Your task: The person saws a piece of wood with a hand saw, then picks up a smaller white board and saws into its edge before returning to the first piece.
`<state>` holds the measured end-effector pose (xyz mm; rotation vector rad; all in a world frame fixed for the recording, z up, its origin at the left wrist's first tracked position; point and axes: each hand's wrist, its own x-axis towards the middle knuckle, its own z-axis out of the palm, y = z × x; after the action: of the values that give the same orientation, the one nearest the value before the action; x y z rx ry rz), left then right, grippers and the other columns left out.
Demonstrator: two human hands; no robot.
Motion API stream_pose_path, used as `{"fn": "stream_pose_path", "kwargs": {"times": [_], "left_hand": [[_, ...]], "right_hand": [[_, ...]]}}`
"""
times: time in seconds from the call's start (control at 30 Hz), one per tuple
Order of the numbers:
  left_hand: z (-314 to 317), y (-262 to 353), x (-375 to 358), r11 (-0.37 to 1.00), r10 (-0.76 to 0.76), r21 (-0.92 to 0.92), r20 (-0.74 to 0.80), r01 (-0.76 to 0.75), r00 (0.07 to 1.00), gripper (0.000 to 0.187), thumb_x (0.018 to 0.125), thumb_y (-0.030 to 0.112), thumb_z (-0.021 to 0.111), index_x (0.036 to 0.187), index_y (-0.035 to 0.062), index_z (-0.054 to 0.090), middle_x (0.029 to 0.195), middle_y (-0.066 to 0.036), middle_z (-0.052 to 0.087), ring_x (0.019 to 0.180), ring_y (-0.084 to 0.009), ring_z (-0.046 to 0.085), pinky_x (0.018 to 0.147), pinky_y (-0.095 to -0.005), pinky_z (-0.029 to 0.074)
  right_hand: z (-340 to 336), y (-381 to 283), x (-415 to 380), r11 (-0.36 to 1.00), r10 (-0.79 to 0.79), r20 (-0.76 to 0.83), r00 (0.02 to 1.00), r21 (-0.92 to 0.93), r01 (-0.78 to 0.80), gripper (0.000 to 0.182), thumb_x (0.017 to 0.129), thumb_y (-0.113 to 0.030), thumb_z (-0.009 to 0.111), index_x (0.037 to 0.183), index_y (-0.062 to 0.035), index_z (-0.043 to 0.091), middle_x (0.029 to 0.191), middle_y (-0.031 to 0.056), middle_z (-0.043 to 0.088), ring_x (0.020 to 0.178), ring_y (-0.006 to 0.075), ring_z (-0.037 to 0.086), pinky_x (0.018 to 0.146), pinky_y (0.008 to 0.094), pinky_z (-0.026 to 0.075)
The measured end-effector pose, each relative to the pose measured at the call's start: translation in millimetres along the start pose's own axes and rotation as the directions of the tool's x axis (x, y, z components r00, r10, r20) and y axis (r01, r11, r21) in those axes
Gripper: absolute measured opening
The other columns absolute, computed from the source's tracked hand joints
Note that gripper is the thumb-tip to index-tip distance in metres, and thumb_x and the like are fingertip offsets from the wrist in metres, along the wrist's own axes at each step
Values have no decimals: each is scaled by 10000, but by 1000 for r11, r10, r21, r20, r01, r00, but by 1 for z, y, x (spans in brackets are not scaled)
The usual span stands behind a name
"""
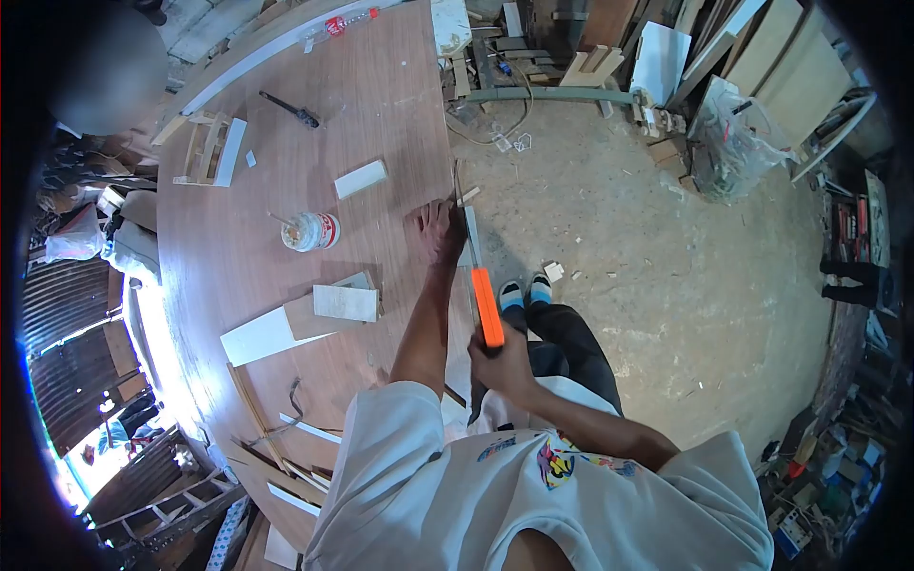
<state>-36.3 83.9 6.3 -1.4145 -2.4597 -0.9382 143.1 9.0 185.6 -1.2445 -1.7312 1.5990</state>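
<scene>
In my right hand (503,360) is the orange handle of a handsaw (487,309). Its narrow blade points away from me along the table's edge, past the fingers of my left hand (439,231). That left hand presses down at the edge, fingers bent over a small wood strip (468,196). Most of the strip is hidden under the hand; a short pale end sticks out beyond the blade. A pale board (473,236) lies beside the blade at the edge. Whether the saw teeth touch the strip cannot be made out.
On the table (381,124) are a white block (361,179), a glue jar (311,231), stacked white boards (345,303), a small wooden frame (211,150), a dark tool (289,108) and a plastic bottle (338,27). Offcuts (553,271) lie on the floor near my feet.
</scene>
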Motion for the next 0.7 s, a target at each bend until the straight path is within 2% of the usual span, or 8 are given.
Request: {"fn": "stream_pose_path", "kwargs": {"times": [0.07,0.17,0.27,0.4,0.47,0.5,0.57,0.7], "left_hand": [[1,0,1,1000,-21,-22,32,22,999,115,797,164,586,879,85,600,929,-70,572,938,-261,530,777,-413,394],[-3,1,2,999,41,14,-26,-41,999,108,798,160,584,878,89,601,931,-69,573,954,-256,525,784,-411,390],[-2,-2,-2,994,25,105,14,-26,1000,117,797,153,581,890,86,603,934,-70,575,945,-263,527,785,-418,391],[1,-1,-2,1000,-12,5,-19,12,1000,130,797,152,580,902,78,603,934,-72,574,938,-268,526,782,-419,390],[-1,0,0,999,9,-47,-2,-9,1000,134,791,141,581,908,79,603,931,-69,577,924,-268,531,776,-416,390],[0,1,1,999,11,-48,-4,-11,1000,134,791,141,581,908,79,603,931,-69,577,924,-268,531,776,-416,390],[0,1,1,997,-37,-65,12,37,999,147,780,137,587,915,80,605,925,-70,577,913,-266,536,777,-410,390],[-6,-2,-2,995,45,81,85,-52,995,133,767,139,596,889,86,599,924,-68,579,902,-263,540,778,-413,392]], "right_hand": [[-5,-3,-13,994,57,28,998,92,-59,139,733,-1,613,731,-3,474,625,68,512,582,118,487,550,288,407],[11,26,39,999,35,-52,998,-2,-35,140,733,-1,613,735,2,472,618,70,505,587,114,496,561,290,414],[19,25,62,1000,27,-15,1000,3,-27,134,737,-13,617,740,2,484,610,75,508,586,123,508,562,296,425],[1,1,1,998,58,6,998,-26,-58,137,738,-14,617,744,7,482,609,70,510,584,133,507,574,290,429],[-6,-9,-17,992,84,28,996,97,-86,125,724,-39,615,793,13,525,649,179,547,584,292,567,574,358,448],[-2,1,-7,992,82,25,996,97,-84,125,724,-39,615,793,13,525,649,179,547,584,292,567,574,358,448],[14,30,32,997,70,-46,996,-26,-71,126,740,-14,621,771,5,500,627,99,509,602,135,522,584,281,429],[18,27,67,999,30,-10,1000,19,-30,123,741,-24,620,773,-1,504,634,116,516,600,144,530,581,294,429]]}}
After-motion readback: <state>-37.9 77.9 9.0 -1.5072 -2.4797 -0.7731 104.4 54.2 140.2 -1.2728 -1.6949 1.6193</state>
